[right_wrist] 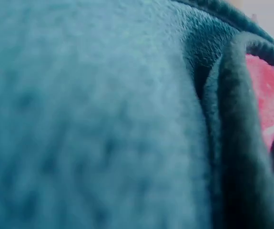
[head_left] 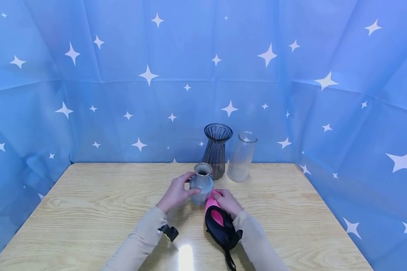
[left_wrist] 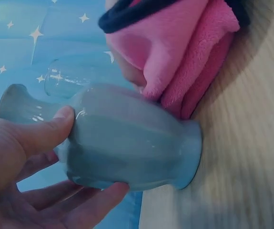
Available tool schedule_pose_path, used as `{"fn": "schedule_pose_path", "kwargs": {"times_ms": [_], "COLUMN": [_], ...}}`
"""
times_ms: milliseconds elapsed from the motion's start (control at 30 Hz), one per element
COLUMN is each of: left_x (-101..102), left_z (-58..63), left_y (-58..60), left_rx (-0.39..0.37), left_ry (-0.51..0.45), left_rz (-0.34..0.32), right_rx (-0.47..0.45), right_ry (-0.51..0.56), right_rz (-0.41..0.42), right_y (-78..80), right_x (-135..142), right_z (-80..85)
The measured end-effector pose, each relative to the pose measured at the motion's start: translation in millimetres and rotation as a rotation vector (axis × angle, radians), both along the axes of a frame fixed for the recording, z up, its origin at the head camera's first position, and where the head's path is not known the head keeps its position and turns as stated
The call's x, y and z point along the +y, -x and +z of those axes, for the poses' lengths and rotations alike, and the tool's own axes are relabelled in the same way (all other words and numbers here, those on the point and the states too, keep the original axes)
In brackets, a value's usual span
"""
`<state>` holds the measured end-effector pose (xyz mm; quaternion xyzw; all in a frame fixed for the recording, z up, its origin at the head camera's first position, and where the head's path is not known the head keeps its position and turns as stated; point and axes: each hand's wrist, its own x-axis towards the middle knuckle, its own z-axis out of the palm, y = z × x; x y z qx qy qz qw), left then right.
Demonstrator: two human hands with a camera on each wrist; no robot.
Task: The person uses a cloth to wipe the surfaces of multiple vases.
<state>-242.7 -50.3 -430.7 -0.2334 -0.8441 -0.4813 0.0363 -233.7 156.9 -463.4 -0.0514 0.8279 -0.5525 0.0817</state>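
Note:
A small grey-blue glazed vase [head_left: 202, 185] with a flared neck stands upright at the middle of the table. My left hand [head_left: 176, 194] grips it from the left, thumb on the near side and fingers round the far side. In my right hand [head_left: 229, 202] is a pink and black plush cloth [head_left: 220, 232], bunched in the fingers. The left wrist view shows pink folds [left_wrist: 175, 57] of it against the right side of the vase [left_wrist: 127, 138], above its foot. Dark fabric [right_wrist: 94, 119] fills most of the right wrist view and hides that hand there.
Close behind the vase stands a tall dark ribbed glass vase [head_left: 215, 158]. To its right is a clear frosted glass vase [head_left: 240, 162]. A blue curtain [head_left: 176, 94] with white stars hangs around the wooden table [head_left: 98, 210].

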Motion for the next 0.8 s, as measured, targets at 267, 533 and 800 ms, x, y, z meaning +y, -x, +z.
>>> {"fn": "schedule_pose_path", "kwargs": {"times_ms": [267,533,800], "left_x": [-7.0,-10.3,-10.9], "left_z": [7.6,7.9,11.5], "left_y": [7.0,10.3,14.1], "left_rx": [-0.038,-0.030,-0.077], "left_ry": [0.002,0.034,0.042], "left_rz": [-0.084,-0.161,-0.221], "right_rx": [0.014,0.246,0.553], "right_ry": [0.206,0.015,-0.339], "right_rz": [-0.176,-0.135,-0.014], "right_y": [1.5,3.9,3.9], "right_x": [-2.4,-1.3,0.3], "right_z": [1.7,12.9,38.2]}}
